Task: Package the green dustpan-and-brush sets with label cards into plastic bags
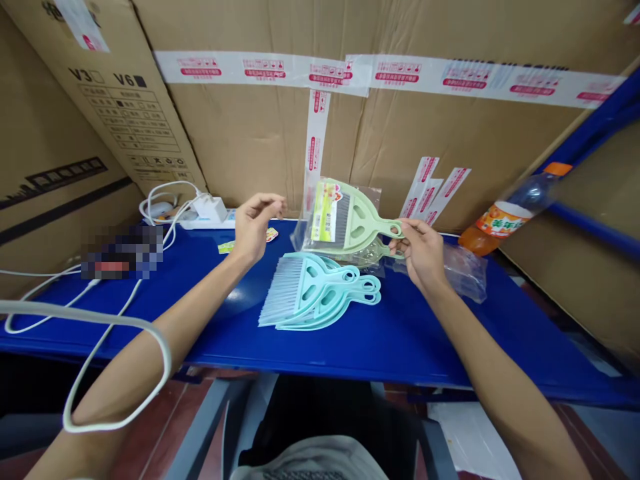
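Observation:
My right hand (423,252) is closed on the handle of a pale green dustpan and brush set (363,223), which is partly in clear plastic and carries a yellow-green label (327,213). Another green handle shows just below it, also at my right fingers. My left hand (257,227) is raised to the left of the set, apart from it, with its fingers bent; whether something small is between the fingertips I cannot make out. Light blue dustpans and brushes (320,293) lie stacked on the blue table (320,350) below the green set.
An orange drink bottle (513,212) leans at the right, near a crumpled clear bag (463,270). White cables, a power strip (207,222) and a blurred dark object are at the left. Small label pieces lie behind my left hand. Cardboard (250,140) stands behind the table.

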Available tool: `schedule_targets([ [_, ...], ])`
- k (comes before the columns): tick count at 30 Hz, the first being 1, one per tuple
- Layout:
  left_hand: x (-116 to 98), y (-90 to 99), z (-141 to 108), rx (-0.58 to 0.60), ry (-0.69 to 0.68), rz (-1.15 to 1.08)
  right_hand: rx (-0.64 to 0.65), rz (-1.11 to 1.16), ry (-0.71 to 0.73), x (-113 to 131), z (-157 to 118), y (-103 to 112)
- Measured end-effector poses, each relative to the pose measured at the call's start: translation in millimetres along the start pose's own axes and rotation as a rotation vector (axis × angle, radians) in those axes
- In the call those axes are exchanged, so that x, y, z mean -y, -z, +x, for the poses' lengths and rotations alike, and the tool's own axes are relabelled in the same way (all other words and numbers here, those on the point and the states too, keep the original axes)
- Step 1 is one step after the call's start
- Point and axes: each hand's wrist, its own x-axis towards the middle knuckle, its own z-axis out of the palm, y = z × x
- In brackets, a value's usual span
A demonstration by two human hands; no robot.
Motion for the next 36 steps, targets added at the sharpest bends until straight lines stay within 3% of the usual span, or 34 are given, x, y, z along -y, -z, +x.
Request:
schedule_targets([
  [4,-9,3.9,8,-0.035,-0.025,-0.032,0.04,-0.005,0.026,1,-13,-14],
  [9,-6,5.9,4,0.133,-0.001,0.174,0.046,0.007,0.036,1,-18,-18],
  [13,-14,13.7,6,-0.031,-0.233,0.254,0.038,-0.033,0.06,-1,-21,-21],
  [14,-17,15.0,6,-0.046,-0.298,0.27,0.043,-0.046,0.065,-1,-22,-22],
  [16,-23,14.7,5,0.033,-0.343,0.344,0.061,-0.057,0.064,-1,-24,-23],
  [18,-25,10.6,1,0.15,-0.275,0.443,0.071,-0.049,0.056,-2,-26,-23],
  [20,-21,5.2,-3,0.195,-0.163,0.482,0.074,-0.055,0.045,-2,-27,-24],
  [27,-8,-3.2,-7,0.169,0.224,0.232,0.056,-0.039,0.037,1,-33,-30],
  [32,1,0.0,-3,0.152,0.292,0.189,0.073,-0.053,0.025,2,-35,-33],
  [36,15,35.0,24,0.069,0.243,0.213,0.024,-0.121,0.069,1,-29,-25],
])
